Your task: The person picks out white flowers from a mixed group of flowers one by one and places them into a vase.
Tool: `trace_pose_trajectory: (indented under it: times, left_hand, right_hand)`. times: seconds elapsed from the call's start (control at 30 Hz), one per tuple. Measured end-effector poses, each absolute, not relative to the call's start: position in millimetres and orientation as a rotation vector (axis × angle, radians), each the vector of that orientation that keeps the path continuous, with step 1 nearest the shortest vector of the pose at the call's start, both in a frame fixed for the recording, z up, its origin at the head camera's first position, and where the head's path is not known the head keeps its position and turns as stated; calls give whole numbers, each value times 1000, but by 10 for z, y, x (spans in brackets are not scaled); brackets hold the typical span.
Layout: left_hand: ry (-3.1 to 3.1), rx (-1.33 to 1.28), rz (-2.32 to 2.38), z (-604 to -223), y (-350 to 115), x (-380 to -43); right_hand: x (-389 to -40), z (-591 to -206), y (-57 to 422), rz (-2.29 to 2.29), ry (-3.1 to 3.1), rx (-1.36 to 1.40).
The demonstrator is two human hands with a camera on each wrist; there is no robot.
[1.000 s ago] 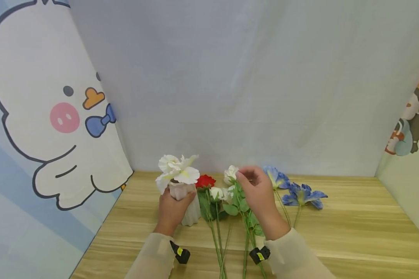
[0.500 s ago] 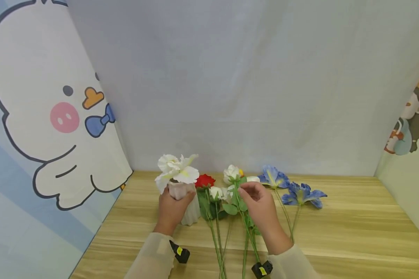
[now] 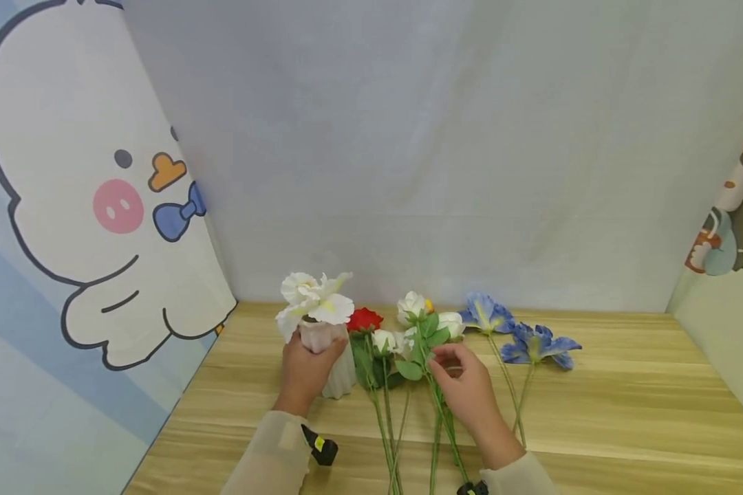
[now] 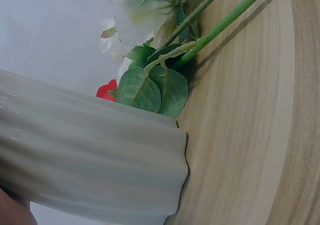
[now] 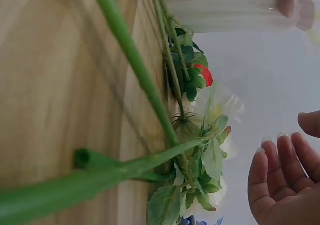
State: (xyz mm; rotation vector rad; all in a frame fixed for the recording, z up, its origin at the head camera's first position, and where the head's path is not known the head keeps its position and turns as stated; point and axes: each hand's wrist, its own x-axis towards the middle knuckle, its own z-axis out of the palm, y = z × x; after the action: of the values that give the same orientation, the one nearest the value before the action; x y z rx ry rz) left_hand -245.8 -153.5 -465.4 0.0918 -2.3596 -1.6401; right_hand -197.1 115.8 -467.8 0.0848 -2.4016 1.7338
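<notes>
My left hand grips the white fluted vase near its top, thumb on one side and fingers on the other. Out of the vase rises a white iris-like flower with yellow streaks. In the right wrist view my right hand has relaxed, slightly bent fingers and holds nothing. It hovers above the green stems and leaves of a white rose. Beside that lies another white rose. A red rose and a smaller white flower lie between the vase and these stems.
Two blue flowers lie with their stems on the wooden table to the right. Several green stems run toward the front edge between my arms. A grey cloth backdrop hangs behind the table.
My right hand has come away from the white rose bloom and moved down and slightly right, toward the stems. The left hand and vase have stayed in place.
</notes>
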Motion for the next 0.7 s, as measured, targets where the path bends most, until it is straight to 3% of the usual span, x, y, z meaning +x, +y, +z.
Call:
trace_pose_trajectory:
  times: [0.7]
  left_hand:
    - [-2346, 81, -1676, -4703, -1543, -2493]
  right_hand:
    - [-1884, -4823, 1158, 1513, -2681, -48]
